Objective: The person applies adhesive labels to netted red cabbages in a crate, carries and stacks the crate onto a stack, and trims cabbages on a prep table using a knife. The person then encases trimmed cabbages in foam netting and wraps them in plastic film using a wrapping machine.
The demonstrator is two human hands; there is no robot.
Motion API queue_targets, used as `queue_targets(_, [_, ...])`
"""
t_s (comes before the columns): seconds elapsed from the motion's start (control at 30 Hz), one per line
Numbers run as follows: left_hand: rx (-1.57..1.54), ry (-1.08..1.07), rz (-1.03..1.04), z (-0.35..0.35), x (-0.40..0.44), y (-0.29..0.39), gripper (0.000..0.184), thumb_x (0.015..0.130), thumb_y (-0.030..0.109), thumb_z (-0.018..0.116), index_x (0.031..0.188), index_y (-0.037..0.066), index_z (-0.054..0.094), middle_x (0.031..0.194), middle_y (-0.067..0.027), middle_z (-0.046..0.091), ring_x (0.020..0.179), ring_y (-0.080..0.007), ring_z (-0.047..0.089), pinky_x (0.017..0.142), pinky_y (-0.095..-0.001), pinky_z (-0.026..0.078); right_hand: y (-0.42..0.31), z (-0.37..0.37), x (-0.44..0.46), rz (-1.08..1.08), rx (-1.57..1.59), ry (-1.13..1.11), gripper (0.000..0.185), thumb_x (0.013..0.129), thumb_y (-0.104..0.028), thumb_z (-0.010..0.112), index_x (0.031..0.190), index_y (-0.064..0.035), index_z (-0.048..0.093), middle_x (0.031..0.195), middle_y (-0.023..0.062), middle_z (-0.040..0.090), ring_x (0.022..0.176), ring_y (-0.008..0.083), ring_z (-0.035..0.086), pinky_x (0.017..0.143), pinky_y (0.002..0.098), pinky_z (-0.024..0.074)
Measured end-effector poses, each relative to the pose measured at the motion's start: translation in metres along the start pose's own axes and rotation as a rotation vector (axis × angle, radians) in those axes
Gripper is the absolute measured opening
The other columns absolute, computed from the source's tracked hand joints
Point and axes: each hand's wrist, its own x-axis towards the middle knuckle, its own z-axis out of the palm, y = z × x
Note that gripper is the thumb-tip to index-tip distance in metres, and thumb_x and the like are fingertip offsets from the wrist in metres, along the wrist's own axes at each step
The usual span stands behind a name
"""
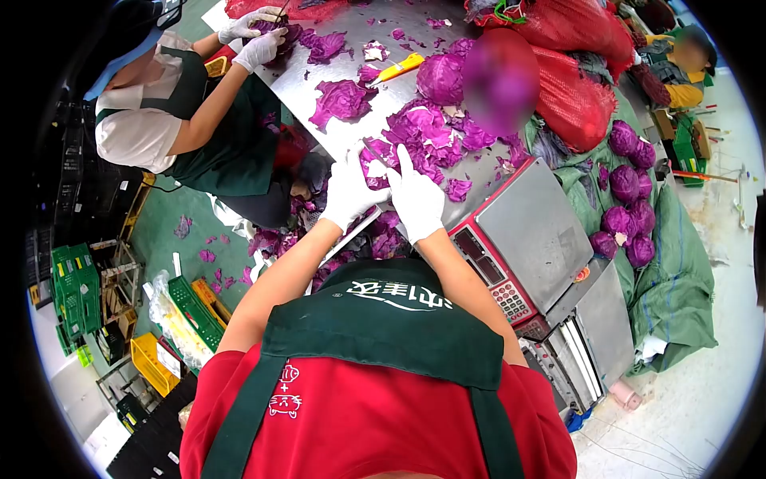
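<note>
My left hand (349, 194), in a white glove, is closed around the side of a purple cabbage (373, 169) above the table's near edge. My right hand (417, 199), gloved too, is closed with the index finger stretched forward. A thin dark knife blade (377, 153) extends from its fingers across the cabbage; the handle is hidden in the glove. Torn purple leaves (423, 134) lie heaped just beyond both hands. Further back are a whole purple cabbage (440, 79) and a yellow-handled tool (399, 69).
A red-framed scale (531, 231) stands at my right. Red mesh sacks (570, 100) and several cabbages (630, 188) on green sacking lie beyond it. A co-worker in a green apron (215, 152) handles leaves across the metal table (307, 84). Crates (76, 279) stand at left.
</note>
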Motion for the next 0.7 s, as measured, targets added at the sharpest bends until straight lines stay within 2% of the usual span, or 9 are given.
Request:
queue_targets(0.1, [0.018, 0.048, -0.037, 0.002, -0.006, 0.008, 0.107, 0.055, 0.045, 0.083, 0.140, 0.004, 0.032, 0.135, -0.0238, 0.043, 0.106, -0.0398, 0.051, 0.092, -0.0445, 0.045, 0.005, 0.001, 0.004, -0.017, -0.028, 0.084, 0.050, 0.096, -0.041, 0.046, 0.141, -0.0193, 0.042, 0.069, 0.0106, 0.065, 0.060, 0.0290, 0.064, 0.057, 0.0419, 0.0512])
queue_targets(0.23, [0.065, 0.090, -0.010, 0.002, -0.015, 0.018, 0.111, 0.054, 0.047, 0.084, 0.143, 0.007, 0.030, 0.138, -0.0214, 0.041, 0.109, -0.0398, 0.050, 0.093, -0.0454, 0.045, 0.021, -0.006, 0.033, 0.178, 0.155, 0.183, 0.037, 0.097, -0.041, 0.043, 0.127, -0.0213, 0.052, 0.077, 0.0145, 0.068, 0.069, 0.0321, 0.068, 0.061, 0.0448, 0.0520])
queue_targets(0.37, [0.002, 0.060, -0.026, 0.005, -0.006, -0.003, 0.109, 0.056, 0.050, 0.083, 0.141, 0.007, 0.031, 0.136, -0.0207, 0.042, 0.113, -0.0421, 0.050, 0.095, -0.0481, 0.045, 0.020, -0.008, 0.035, 0.002, 0.181, 0.074, 0.049, 0.090, -0.051, 0.052, 0.124, -0.0162, 0.054, 0.090, 0.0182, 0.068, 0.080, 0.0358, 0.067, 0.072, 0.0455, 0.0515])
queue_targets(0.4, [-0.004, 0.054, -0.008, 0.001, -0.007, -0.002, 0.108, 0.056, 0.049, 0.083, 0.141, 0.006, 0.031, 0.136, -0.0209, 0.042, 0.112, -0.0420, 0.050, 0.095, -0.0477, 0.045, 0.025, -0.002, 0.037, -0.023, 0.334, 0.139, 0.052, 0.086, -0.054, 0.056, 0.116, -0.0113, 0.057, 0.094, 0.0209, 0.067, 0.086, 0.0386, 0.065, 0.076, 0.0464, 0.0504])
queue_targets(0.43, [-0.009, 0.047, 0.008, -0.001, -0.008, -0.002, 0.107, 0.056, 0.048, 0.083, 0.140, 0.006, 0.032, 0.136, -0.0211, 0.043, 0.111, -0.0419, 0.051, 0.096, -0.0473, 0.045, 0.026, -0.008, 0.047, 0.144, 0.226, -0.004, 0.048, 0.087, -0.051, 0.057, 0.107, -0.0072, 0.059, 0.094, 0.0221, 0.066, 0.088, 0.0400, 0.064, 0.078, 0.0481, 0.0495])
queue_targets(0.53, [-0.017, -0.017, 0.135, -0.010, -0.011, -0.012, 0.105, 0.055, 0.046, 0.084, 0.139, 0.007, 0.035, 0.136, -0.0205, 0.043, 0.111, -0.0423, 0.051, 0.097, -0.0468, 0.044, 0.058, 0.016, 0.070, 0.272, 0.177, 0.046, 0.045, 0.089, -0.047, 0.057, 0.100, -0.0028, 0.058, 0.093, 0.0235, 0.066, 0.089, 0.0418, 0.064, 0.080, 0.0498, 0.0487])
queue_targets(0.57, [-0.131, -0.039, 0.120, -0.008, -0.013, -0.027, 0.106, 0.054, 0.044, 0.085, 0.140, 0.009, 0.035, 0.137, -0.0230, 0.040, 0.117, -0.0438, 0.047, 0.100, -0.0474, 0.041, 0.065, 0.023, 0.073, 0.267, 0.172, 0.038, 0.046, 0.090, -0.046, 0.056, 0.104, -0.0027, 0.057, 0.094, 0.0234, 0.066, 0.090, 0.0418, 0.063, 0.081, 0.0495, 0.0485])
queue_targets(0.63, [0.031, 0.024, 0.178, -0.016, -0.026, -0.044, 0.109, 0.053, 0.044, 0.086, 0.143, 0.011, 0.033, 0.137, -0.0269, 0.038, 0.124, -0.0453, 0.041, 0.104, -0.0491, 0.038, 0.048, -0.002, 0.069, 0.318, 0.205, -0.084, 0.047, 0.089, -0.045, 0.057, 0.115, -0.0054, 0.054, 0.097, 0.0219, 0.066, 0.096, 0.0416, 0.062, 0.084, 0.0483, 0.0474])
queue_targets(0.7, [-0.061, -0.075, 0.093, -0.012, -0.036, -0.058, 0.113, 0.054, 0.042, 0.087, 0.145, 0.010, 0.027, 0.139, -0.0279, 0.031, 0.131, -0.0420, 0.035, 0.108, -0.0469, 0.034, 0.028, -0.020, 0.049, 0.199, 0.204, 0.110, 0.054, 0.089, -0.041, 0.059, 0.133, -0.0114, 0.047, 0.102, 0.0188, 0.065, 0.098, 0.0375, 0.063, 0.087, 0.0444, 0.0484])
